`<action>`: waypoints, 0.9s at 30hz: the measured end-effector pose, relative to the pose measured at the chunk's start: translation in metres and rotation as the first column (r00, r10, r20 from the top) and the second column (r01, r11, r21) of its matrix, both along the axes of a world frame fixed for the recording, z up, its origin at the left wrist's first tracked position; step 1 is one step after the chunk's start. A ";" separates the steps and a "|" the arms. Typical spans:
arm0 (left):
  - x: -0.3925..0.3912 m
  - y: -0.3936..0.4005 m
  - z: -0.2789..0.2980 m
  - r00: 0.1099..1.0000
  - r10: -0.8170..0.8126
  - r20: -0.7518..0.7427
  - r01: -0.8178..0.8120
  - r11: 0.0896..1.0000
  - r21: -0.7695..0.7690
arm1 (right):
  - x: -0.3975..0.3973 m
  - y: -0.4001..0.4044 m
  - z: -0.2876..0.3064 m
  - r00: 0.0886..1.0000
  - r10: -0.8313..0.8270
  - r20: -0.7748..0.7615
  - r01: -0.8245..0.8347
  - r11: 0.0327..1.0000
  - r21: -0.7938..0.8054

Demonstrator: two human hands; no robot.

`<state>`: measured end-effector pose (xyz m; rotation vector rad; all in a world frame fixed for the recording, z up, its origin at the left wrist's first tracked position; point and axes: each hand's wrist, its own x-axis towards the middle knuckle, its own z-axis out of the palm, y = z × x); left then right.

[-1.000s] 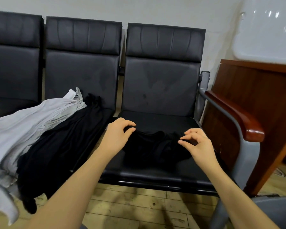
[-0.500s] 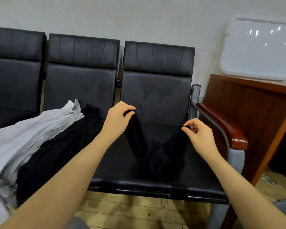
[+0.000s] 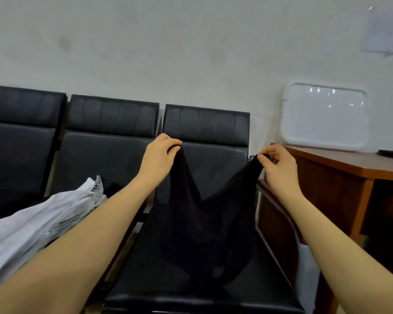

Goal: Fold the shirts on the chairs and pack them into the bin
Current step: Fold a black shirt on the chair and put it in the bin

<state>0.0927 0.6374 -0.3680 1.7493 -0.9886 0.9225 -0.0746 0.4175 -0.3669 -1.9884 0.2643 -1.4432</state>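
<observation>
While both arms reach forward, I see the left hand (image 3: 159, 158) and the right hand (image 3: 279, 165) each pinching a top corner of the black shirt (image 3: 204, 227), which hangs sagging above the rightmost chair (image 3: 216, 288).

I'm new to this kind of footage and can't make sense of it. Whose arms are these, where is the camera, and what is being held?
There is no machine here. A person wears a camera on the head, looking forward and down, so the two bare arms are their own. The left hand and right hand each pinch an upper corner of a black shirt in curled fingers, holding it up over the seat of the right-hand chair. On the chairs to the left lies a pile of white shirts. At right stands a wooden desk, with a white lid or tray leaning on the wall.
</observation>
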 end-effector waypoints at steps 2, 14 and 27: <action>-0.001 0.001 0.011 1.000 0.004 0.005 -0.004 1.000 -0.021 | -0.004 0.000 0.013 1.000 0.018 0.018 -0.018 1.000 0.003; 0.004 0.004 0.004 0.984 0.105 0.147 -0.118 0.990 0.079 | -0.022 -0.012 0.019 0.985 -0.125 -0.120 0.117 0.990 -0.075; 0.027 -0.003 -0.039 0.969 0.166 -0.184 -0.077 0.906 0.416 | -0.007 -0.039 -0.028 0.876 -0.036 -0.481 0.051 0.998 0.020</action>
